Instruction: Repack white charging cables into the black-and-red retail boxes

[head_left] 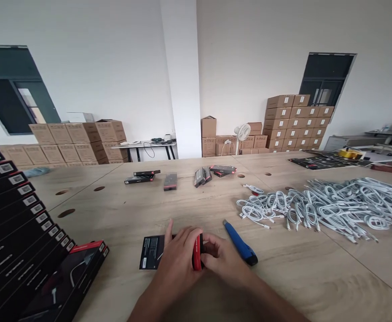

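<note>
Between my hands, a small black box with a red edge (197,256) stands upright on its narrow side. My left hand (179,252) wraps round it from the left, thumb stretched out and fingers over its top. My right hand (225,260) is closed against its right side, thumb and curled fingers pinching at the edge; what lies inside those fingers is hidden. Partly under my left hand, a black printed packaging piece (149,253) lies flat on the wooden table (122,286). A blue utility knife (238,241) rests just right of my right hand.
Stacked black boxes (18,223) rise at the left. Coiled white cables (336,205) are heaped at the right. Several small dark boxes (170,181) lie farther back. Round holes (66,213) pierce the table. Cardboard cartons (283,123) and a white fan (242,132) stand beyond.
</note>
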Motion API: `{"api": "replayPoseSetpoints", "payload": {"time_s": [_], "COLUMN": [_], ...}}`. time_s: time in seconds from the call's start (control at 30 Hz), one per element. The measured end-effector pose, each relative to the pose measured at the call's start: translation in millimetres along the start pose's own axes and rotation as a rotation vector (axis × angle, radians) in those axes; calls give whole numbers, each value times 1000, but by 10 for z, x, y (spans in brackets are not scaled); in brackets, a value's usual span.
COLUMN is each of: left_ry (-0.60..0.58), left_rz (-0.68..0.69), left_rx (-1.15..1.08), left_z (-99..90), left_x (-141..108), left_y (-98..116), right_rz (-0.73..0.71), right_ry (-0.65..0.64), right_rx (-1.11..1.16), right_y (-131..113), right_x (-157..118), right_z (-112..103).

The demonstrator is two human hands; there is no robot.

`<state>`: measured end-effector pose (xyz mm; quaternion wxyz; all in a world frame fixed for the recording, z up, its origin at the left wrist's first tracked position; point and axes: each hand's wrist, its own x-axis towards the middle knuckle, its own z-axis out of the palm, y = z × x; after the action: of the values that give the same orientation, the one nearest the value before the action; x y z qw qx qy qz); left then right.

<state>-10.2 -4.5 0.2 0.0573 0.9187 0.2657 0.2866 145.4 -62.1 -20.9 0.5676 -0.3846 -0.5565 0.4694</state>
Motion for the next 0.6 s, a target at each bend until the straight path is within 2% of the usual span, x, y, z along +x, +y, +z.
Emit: {"api": "replayPoseSetpoints", "payload": {"time_s": [0.2, 0.6], "left_ry": [-54, -64], "left_rz": [70, 25], "left_rx": [-21, 10], "left_z": [20, 119], "left_x": [26, 66], "left_y": [48, 63], "right_rz": [31, 64], "right_ry": [137, 374], "right_rx": [8, -132], "right_y": [51, 220], "right_x": [47, 130], "right_z": [23, 63]}}
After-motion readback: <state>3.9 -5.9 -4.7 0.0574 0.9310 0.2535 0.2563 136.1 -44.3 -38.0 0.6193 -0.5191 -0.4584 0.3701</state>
